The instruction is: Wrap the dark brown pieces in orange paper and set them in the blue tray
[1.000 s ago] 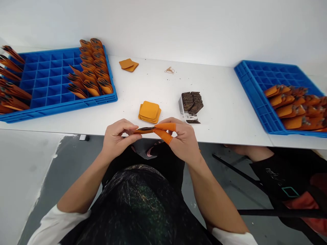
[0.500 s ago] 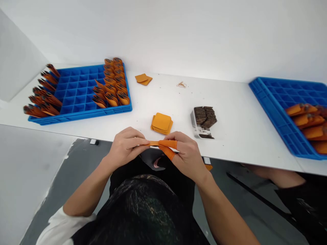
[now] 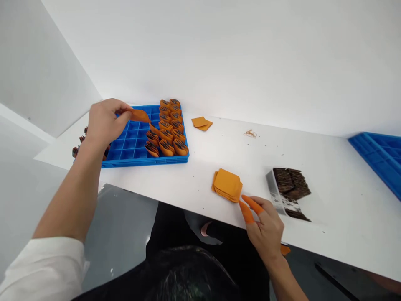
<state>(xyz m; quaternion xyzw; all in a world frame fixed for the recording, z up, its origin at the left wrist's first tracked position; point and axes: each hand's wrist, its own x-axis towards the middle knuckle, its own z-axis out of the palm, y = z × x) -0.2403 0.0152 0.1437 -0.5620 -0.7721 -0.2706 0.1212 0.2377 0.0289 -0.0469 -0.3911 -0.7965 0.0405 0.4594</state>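
My left hand [image 3: 108,121] reaches over the blue compartment tray [image 3: 144,162], pinching a folded orange sheet [image 3: 140,115] by its left end. Folded orange bundles with dark filling [image 3: 167,148] stand in the tray's right-hand columns, just right of that sheet. My right hand [image 3: 266,230], with orange finger cots on thumb and index finger, is at the table's front. Its fingertips are apart at the near right corner of a stack of orange squares [image 3: 228,184], holding nothing visible. Whether they touch the stack I cannot tell.
A clear plastic box [image 3: 275,192] of thin dark brown pieces [image 3: 290,183] stands right of the stack. Two loose orange squares [image 3: 202,123] and a small heap of rubber bands [image 3: 250,133] lie farther back. Another blue tray [image 3: 380,156] is at the right edge.
Both hands were together at the table's front edge on an orange piece. The left has carried a folded sheet to the left tray; the right has let go and moved beside the stack. The view has shifted left.
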